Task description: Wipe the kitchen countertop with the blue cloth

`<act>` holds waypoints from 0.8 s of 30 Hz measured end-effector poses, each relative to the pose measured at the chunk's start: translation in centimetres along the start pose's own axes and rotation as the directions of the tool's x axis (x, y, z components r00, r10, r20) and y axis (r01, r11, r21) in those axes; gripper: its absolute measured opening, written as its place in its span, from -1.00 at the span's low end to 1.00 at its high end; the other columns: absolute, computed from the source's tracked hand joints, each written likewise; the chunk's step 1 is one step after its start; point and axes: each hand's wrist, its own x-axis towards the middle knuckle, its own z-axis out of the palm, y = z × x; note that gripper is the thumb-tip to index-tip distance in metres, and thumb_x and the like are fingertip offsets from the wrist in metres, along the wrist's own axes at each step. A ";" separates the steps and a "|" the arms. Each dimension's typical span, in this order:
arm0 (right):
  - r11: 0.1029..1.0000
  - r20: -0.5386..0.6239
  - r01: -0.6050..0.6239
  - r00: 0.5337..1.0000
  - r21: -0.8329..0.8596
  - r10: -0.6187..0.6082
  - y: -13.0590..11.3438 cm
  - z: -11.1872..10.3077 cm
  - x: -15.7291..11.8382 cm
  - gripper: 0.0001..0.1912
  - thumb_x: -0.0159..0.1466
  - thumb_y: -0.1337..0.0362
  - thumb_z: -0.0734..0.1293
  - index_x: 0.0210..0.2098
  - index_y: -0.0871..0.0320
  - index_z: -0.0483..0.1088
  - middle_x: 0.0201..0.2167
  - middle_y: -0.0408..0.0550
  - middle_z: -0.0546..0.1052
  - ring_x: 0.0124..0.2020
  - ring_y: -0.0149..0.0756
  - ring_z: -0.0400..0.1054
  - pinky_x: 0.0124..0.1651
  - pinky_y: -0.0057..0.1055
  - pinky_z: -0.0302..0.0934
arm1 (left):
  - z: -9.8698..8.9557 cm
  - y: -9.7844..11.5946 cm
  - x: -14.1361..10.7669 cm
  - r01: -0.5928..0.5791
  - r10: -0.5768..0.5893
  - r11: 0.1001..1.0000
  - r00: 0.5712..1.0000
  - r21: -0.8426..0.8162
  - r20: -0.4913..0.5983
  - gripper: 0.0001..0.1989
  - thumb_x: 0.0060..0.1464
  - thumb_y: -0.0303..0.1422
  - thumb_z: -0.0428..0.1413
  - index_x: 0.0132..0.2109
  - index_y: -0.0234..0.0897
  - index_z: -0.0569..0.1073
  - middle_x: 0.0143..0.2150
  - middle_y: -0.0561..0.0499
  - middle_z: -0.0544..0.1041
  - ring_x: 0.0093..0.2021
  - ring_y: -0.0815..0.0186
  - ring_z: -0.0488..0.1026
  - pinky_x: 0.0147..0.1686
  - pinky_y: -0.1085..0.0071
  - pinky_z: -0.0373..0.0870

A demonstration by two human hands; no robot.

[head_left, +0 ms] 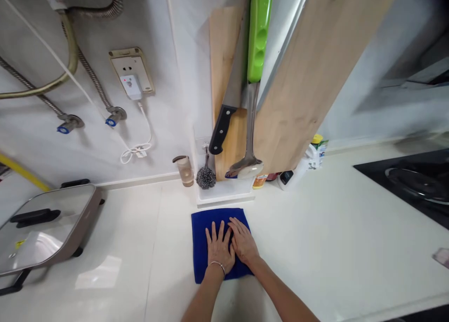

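The left hand (219,249) and right hand (243,241) lie open and flat, fingers spread, side by side on a blue cloth (201,247). The cloth rests on the white table (140,228), just in front of a white stand (224,195) carrying a wooden cutting board (224,46), beside a steel-wool scourer (206,177).

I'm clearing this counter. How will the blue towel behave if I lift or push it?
The blue towel is probably floppy: it looks soft and lies flat under the left hand and right hand. It is likely light for its size, and it may slide easily across the glossy counter if pushed.
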 end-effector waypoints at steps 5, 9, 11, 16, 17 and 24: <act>0.999 -0.030 -0.025 0.999 -0.024 0.024 2.7 -0.5 1.1 -0.42 0.23 0.47 0.06 0.25 0.25 0.15 0.32 0.06 0.23 0.39 -0.22 -0.04 0.37 -0.10 0.12 | 0.8 0.3 3.4 -0.073 0.073 0.997 0.997 -0.025 0.003 -0.32 0.17 -0.24 -0.05 0.40 0.03 -0.03 0.50 0.07 -0.10 0.47 -0.13 -0.32 0.36 -0.34 -0.26; 0.998 -0.075 -0.045 0.996 -0.052 0.041 4.8 -1.6 -0.2 -0.40 0.23 0.47 0.05 0.27 0.27 0.14 0.32 0.08 0.22 0.39 -0.22 -0.04 0.36 -0.10 0.12 | 1.6 1.9 4.7 -0.159 0.160 0.987 0.987 -0.036 0.021 -0.32 0.17 -0.21 -0.05 0.40 0.05 -0.03 0.50 0.08 -0.11 0.47 -0.11 -0.33 0.37 -0.32 -0.28; 0.995 -0.098 -0.076 0.993 -0.064 0.069 5.8 -2.5 -1.6 -0.39 0.23 0.46 0.06 0.29 0.25 0.11 0.33 0.08 0.21 0.39 -0.21 -0.04 0.36 -0.08 0.13 | 1.8 3.4 4.9 -0.201 0.203 0.979 0.978 -0.041 0.048 -0.32 0.16 -0.20 -0.04 0.40 0.04 -0.02 0.50 0.08 -0.12 0.47 -0.11 -0.33 0.37 -0.31 -0.29; 0.978 -0.111 -0.189 0.978 -0.090 0.179 7.5 -5.4 -6.8 -0.39 0.26 0.43 0.05 0.31 0.26 0.07 0.35 0.11 0.17 0.40 -0.19 -0.07 0.38 -0.05 0.09 | 1.9 7.8 4.5 -0.338 0.352 0.935 0.923 -0.111 0.158 -0.29 0.15 -0.15 -0.02 0.41 0.02 -0.05 0.51 0.07 -0.14 0.47 -0.11 -0.36 0.37 -0.28 -0.33; 0.974 -0.117 -0.208 0.974 -0.095 0.196 7.8 -5.9 -7.9 -0.39 0.26 0.42 0.04 0.31 0.27 0.07 0.35 0.12 0.17 0.40 -0.19 -0.08 0.38 -0.05 0.08 | 1.9 8.7 4.2 -0.367 0.385 0.921 0.907 -0.126 0.173 -0.29 0.16 -0.13 -0.03 0.41 0.03 -0.06 0.51 0.08 -0.15 0.47 -0.10 -0.37 0.37 -0.28 -0.34; 0.953 -0.213 -0.274 0.946 -0.129 0.244 7.9 -8.1 -14.9 -0.34 0.27 0.41 0.05 0.37 0.20 -0.07 0.37 0.10 0.13 0.40 -0.17 -0.06 0.35 -0.01 0.12 | 1.7 13.3 1.1 -0.477 0.505 0.862 0.837 -0.170 0.211 -0.32 0.16 -0.04 -0.05 0.39 0.05 0.02 0.50 0.09 -0.12 0.47 -0.09 -0.34 0.37 -0.28 -0.31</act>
